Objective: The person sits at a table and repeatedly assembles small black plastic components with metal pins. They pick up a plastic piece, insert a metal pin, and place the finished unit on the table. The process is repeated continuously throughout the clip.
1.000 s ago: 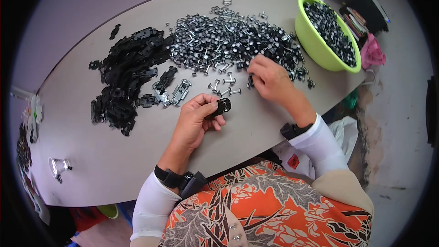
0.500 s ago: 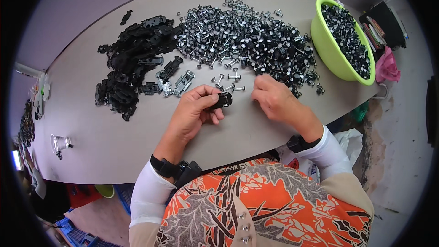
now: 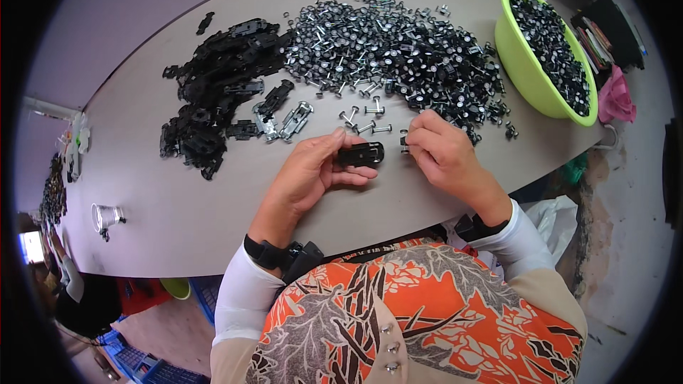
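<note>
a: where's the small flat black plastic bracket (image 3: 360, 153)?
b: gripped in the left hand (image 3: 307, 174), long axis left-right. the right hand (image 3: 442, 151) pinches a little metal pin (image 3: 403, 141) just right of its end.

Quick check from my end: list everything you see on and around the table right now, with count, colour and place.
black plastic part: one, black, held in the left hand's fingers
small metal pin: one, silver, pinched in the right hand's fingertips
pile of black parts: many, black, table's left
pile of metal pins: many, silver and black, table's centre and right
loose pins: a few, silver, just beyond the hands
metal clips: about two, silver, beside the black pile
bowl: one, lime green, far right, filled with dark small parts
table: one, grey
pink cloth: one, right of bowl
left hand: holding the black part
right hand: holding the pin
</note>
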### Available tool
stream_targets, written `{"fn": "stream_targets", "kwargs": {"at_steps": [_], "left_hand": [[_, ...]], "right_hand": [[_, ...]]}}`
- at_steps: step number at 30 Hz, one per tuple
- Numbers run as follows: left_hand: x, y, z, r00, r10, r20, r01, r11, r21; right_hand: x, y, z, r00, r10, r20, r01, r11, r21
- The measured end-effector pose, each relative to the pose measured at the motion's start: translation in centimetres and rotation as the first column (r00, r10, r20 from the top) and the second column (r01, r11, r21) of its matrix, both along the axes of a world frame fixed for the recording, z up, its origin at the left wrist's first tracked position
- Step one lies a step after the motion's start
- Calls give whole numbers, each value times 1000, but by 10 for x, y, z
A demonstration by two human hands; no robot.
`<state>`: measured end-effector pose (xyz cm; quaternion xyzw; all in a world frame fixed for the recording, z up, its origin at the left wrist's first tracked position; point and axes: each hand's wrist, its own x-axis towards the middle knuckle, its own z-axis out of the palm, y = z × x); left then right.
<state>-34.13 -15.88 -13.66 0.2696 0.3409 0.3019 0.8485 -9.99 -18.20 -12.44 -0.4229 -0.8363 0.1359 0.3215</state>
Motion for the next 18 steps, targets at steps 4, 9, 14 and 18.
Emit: {"fn": "stream_targets", "kwargs": {"at_steps": [4, 9, 14, 18], "left_hand": [[-1, 0, -12, 988, -40, 152, 45, 999, -28], [-3, -1, -16, 973, -13, 230, 32, 996, -80], [0, 0, -23, 978, -31, 206, 37, 999, -26], [1, -4, -19, 981, -39, 191, 38, 999, 8]], "right_hand": [[-31, -4, 10, 987, 102, -125, -99, 995, 29], [-44, -1, 0, 986, 151, -67, -149, 988, 35], [-47, -2, 0, 981, 94, -169, -99, 995, -21], [-44, 2, 5, 983, 140, -121, -144, 989, -27]]}}
